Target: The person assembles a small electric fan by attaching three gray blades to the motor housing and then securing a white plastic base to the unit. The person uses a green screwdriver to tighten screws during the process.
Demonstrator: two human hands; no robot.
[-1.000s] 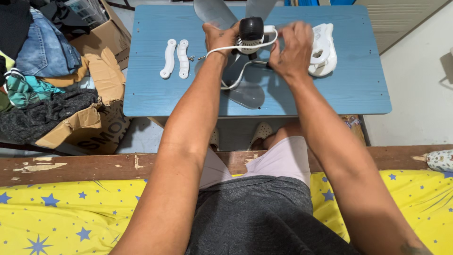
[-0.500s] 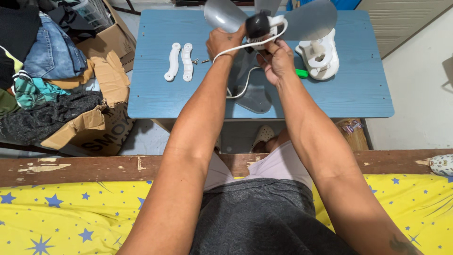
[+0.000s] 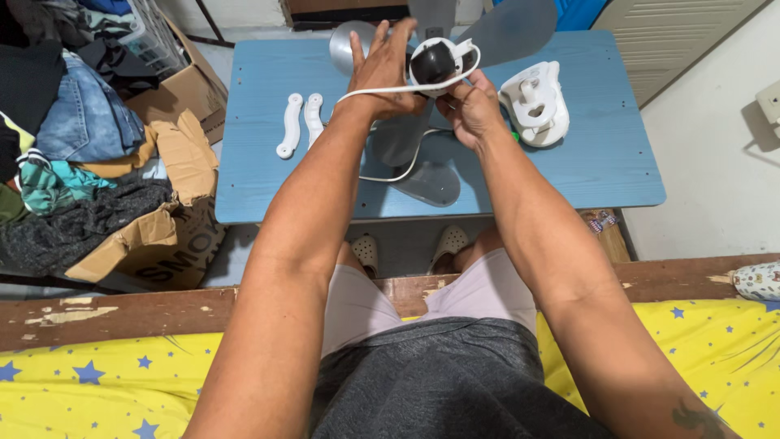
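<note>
Fan (image 3: 435, 61), a small one with grey blades and a black hub, was held up over the far half of the blue table (image 3: 617, 162), above its middle. Left hand (image 3: 382, 69) was pressed flat against the fan's left side, fingers spread and pointing away, not curled round anything. Right hand (image 3: 470, 106) was closed on the fan's underside just below the hub, fingers bent in. A white cord (image 3: 390, 88) ran from the hub across the left wrist and looped down onto the table top near a grey blade (image 3: 426, 183) that reached close to the table's near edge. White plastic base (image 3: 535, 102) sat on the table just right of the right hand, near but apart from it. Two white curved bars (image 3: 301, 122) lay side by side on the left part of the table, well apart from the hands. Bare table showed at the right side and the near right corner; the left strip past the bars was narrow. Beyond the table's left edge a torn cardboard box (image 3: 171, 203) and a pile of clothes (image 3: 73, 122) crowded the floor. Pale floor was open past the right edge.
</note>
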